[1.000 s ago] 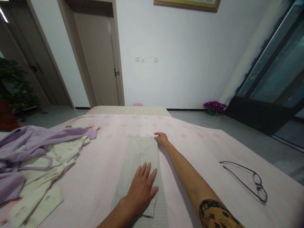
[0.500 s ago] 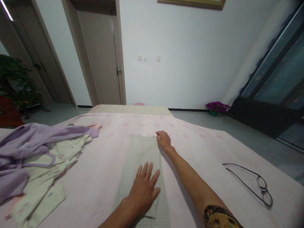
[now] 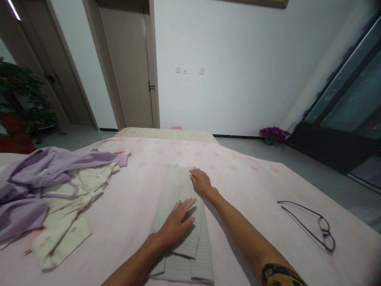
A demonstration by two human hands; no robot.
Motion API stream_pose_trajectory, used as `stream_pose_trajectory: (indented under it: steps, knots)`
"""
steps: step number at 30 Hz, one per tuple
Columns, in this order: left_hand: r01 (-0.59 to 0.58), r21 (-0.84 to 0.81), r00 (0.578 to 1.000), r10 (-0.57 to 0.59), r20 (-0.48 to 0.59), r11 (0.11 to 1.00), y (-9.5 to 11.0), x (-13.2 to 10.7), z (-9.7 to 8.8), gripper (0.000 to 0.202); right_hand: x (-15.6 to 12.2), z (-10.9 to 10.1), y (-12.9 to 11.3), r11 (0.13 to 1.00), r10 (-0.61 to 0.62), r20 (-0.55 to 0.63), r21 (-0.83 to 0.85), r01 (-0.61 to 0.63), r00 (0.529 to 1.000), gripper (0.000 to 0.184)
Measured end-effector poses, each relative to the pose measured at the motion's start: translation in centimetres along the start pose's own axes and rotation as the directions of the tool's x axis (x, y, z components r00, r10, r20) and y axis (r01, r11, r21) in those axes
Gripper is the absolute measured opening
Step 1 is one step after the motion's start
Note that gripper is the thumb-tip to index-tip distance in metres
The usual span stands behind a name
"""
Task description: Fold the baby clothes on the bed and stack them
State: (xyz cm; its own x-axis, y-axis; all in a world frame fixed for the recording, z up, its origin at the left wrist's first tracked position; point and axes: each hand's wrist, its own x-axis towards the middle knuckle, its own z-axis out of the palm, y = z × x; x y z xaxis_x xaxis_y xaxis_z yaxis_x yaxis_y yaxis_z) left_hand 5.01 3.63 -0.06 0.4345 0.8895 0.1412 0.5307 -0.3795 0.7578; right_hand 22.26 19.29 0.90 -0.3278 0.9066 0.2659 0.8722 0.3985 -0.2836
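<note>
Flat Fingers, Lined-up Edges

At eight o'clock, a lilac garment (image 3: 38,171) and a cream garment (image 3: 68,202) are heaped on the pink cover (image 3: 247,190). The grey striped garment (image 3: 169,194) is laid lengthwise at six o'clock. Over its middle the left hand (image 3: 176,226) is spread, gripping nothing; creases are probably best eased out with light, flat strokes. At the garment's one o'clock edge the right hand (image 3: 201,182) is curled; whether cloth is pinched cannot be told. That edge should be steadied and kept straight. Glasses (image 3: 326,233) are left at four o'clock.
</note>
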Motion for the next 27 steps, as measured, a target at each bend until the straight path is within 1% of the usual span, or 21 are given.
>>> stream_pose_trajectory:
  steps: [1,3,4,6,8,10,13,16,18,22,25,27]
  knots:
    - [0.031,-0.139,0.997,-0.042,-0.071,0.990,-0.5,-0.1,-0.8,0.052,-0.8,0.0,-0.6,1.000,-0.018,-0.001,0.005,0.018,1.000,0.039]
    - [0.064,-0.345,0.967,-0.143,-0.211,0.937,-1.6,-0.6,-2.4,0.045,-2.6,-0.1,-1.7,0.996,-0.091,0.018,0.017,0.090,0.996,0.043]
    - [0.065,-0.394,0.949,-0.179,-0.259,0.917,-2.2,-0.9,-3.2,0.043,-3.6,-0.1,-2.3,0.990,-0.138,0.036,0.022,0.138,0.990,0.046]
    - [0.073,-0.416,0.935,-0.208,-0.288,0.906,-3.3,-1.8,-4.5,0.040,-5.5,0.0,-3.1,0.974,-0.227,0.097,0.028,0.225,0.969,0.054]
    - [0.087,-0.350,0.941,-0.191,-0.277,0.933,-4.1,-2.9,-5.3,0.036,-7.1,0.2,-3.8,0.964,-0.265,0.167,0.024,0.265,0.950,0.060]
    - [0.072,-0.201,0.957,-0.124,-0.262,0.977,-4.5,-3.8,-5.4,0.031,-8.0,0.5,-4.3,0.965,-0.260,0.220,0.014,0.264,0.940,0.062]
    - [0.013,0.031,0.973,-0.005,-0.232,0.999,-4.3,-4.8,-4.8,0.027,-8.4,0.6,-4.7,0.972,-0.228,0.233,0.002,0.234,0.945,0.060]
    - [-0.024,0.142,0.976,0.054,-0.211,0.990,-4.0,-5.3,-4.4,0.028,-8.3,0.6,-4.9,0.983,-0.176,0.220,-0.004,0.181,0.959,0.062]
    - [-0.038,0.175,0.976,0.074,-0.203,0.984,-3.8,-5.4,-4.3,0.028,-8.3,0.7,-4.9,0.988,-0.151,0.214,-0.011,0.157,0.965,0.063]
    - [-0.054,0.191,0.976,0.093,-0.198,0.980,-3.8,-5.4,-4.4,0.028,-8.5,0.9,-4.9,0.986,-0.157,0.202,-0.029,0.166,0.967,0.063]
    - [-0.069,0.123,0.976,0.092,-0.199,0.990,-3.9,-5.5,-4.5,0.028,-8.8,1.0,-5.0,0.987,-0.145,0.174,-0.043,0.155,0.974,0.060]
    - [-0.063,0.040,0.970,0.071,-0.232,0.997,-4.2,-5.7,-4.8,0.030,-9.2,0.9,-5.0,0.989,-0.130,0.159,-0.044,0.139,0.979,0.057]
